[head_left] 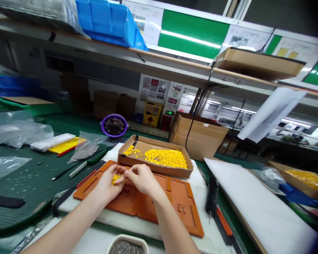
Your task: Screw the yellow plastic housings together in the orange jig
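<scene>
Several small yellow pieces (116, 179) lie in the cupped palm of my left hand (109, 185), above an orange moulded plate (172, 201). The fingers of my right hand (143, 178) are pinched together at my left fingertips; what they hold, if anything, is too small to tell. Both hands hover over the upper left part of the plate, which rests on a white pad. Just behind it stands a shallow cardboard box (153, 168) with many yellow pieces (166, 158) inside.
A small tray of metal parts (127, 247) sits at the front edge. On the right are a black electric screwdriver (212, 195) and a white board (257, 201). Left lie plastic bags (18, 132) and a green-handled tool (95, 157). A purple-rimmed fan (114, 126) stands behind.
</scene>
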{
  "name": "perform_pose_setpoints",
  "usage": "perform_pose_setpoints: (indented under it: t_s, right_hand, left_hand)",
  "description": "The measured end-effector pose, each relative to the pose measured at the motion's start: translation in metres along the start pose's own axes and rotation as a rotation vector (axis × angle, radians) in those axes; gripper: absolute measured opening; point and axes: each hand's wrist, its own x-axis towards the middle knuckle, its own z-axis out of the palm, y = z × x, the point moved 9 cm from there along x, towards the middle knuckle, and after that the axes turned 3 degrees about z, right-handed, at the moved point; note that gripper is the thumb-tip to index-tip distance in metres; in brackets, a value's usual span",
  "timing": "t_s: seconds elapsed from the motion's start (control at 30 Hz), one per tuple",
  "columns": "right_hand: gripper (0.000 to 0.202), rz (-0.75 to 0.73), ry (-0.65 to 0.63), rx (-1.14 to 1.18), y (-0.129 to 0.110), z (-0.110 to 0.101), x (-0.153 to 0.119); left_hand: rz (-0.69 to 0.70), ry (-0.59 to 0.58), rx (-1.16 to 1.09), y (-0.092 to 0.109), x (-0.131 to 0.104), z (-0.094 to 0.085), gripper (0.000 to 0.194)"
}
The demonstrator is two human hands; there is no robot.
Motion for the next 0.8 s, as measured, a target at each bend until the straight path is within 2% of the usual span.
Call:
perform_pose_setpoints:
  t_s: [0.17,0.33,0.53,0.67,0.8]
  right_hand:
    - [0.020,-0.089,0.031,-0.063,-0.004,-0.001,0.002]
    - [0.020,-0.053,0.062,0.018,0.003,0.001,0.003]
    - [0.017,-0.128,0.047,0.087,-0.015,0.001,-0.002]
    - [0.021,-0.091,0.096,0.161,-0.010,-0.015,0.002]
    - [0.025,-0.085,0.174,0.369,-0.001,-0.046,0.005]
  left_hand:
    - [-0.003,0.034,-0.008,0.001,-0.004,-0.002,0.024]
    - [-0.007,0.039,-0.008,-0.001,-0.005,-0.001,0.022]
    - [-0.041,0.056,0.008,-0.010,-0.004,-0.002,0.020]
    - [-0.059,0.131,0.018,-0.011,-0.004,-0.010,0.024]
    - [-0.041,0.163,0.015,-0.014,-0.007,-0.012,0.026]
